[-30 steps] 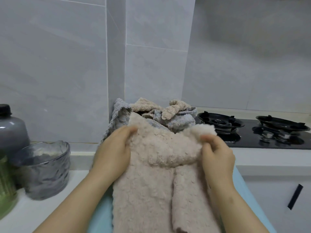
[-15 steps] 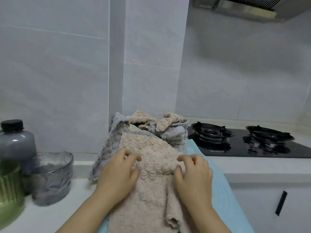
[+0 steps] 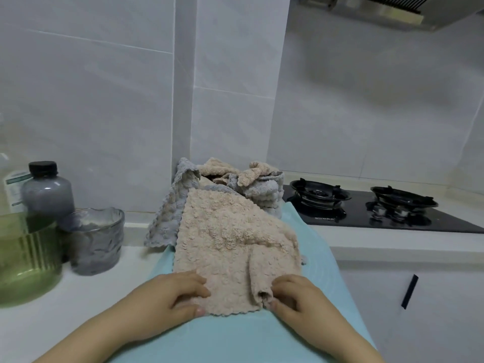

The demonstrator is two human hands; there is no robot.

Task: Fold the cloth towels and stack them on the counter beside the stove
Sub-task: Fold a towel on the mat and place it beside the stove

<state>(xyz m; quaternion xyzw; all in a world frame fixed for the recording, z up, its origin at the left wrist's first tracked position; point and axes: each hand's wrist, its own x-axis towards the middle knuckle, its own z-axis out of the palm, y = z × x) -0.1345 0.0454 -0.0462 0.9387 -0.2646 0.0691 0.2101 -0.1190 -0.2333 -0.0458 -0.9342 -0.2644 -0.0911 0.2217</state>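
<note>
A beige fluffy towel (image 3: 230, 242) lies spread on a light blue mat (image 3: 235, 336), its right side folded over in a narrow flap. My left hand (image 3: 170, 294) pinches the towel's near left corner between thumb and fingers. My right hand (image 3: 293, 294) grips the near end of the folded flap. Behind the towel, against the wall corner, sits a heap of grey and beige towels (image 3: 251, 184); a grey one (image 3: 167, 218) hangs down its left side.
A black gas stove (image 3: 366, 208) with two burners is set in the counter to the right. On the left stand a grey glass cup (image 3: 94, 239), a green glass jar (image 3: 26, 260) and a dark-capped bottle (image 3: 47, 189). A white cabinet front with a dark handle (image 3: 408, 292) is below the stove.
The beige towel was held up by its top corners, then laid flat on the mat. Both hands slid down from its far edge to its near edge.
</note>
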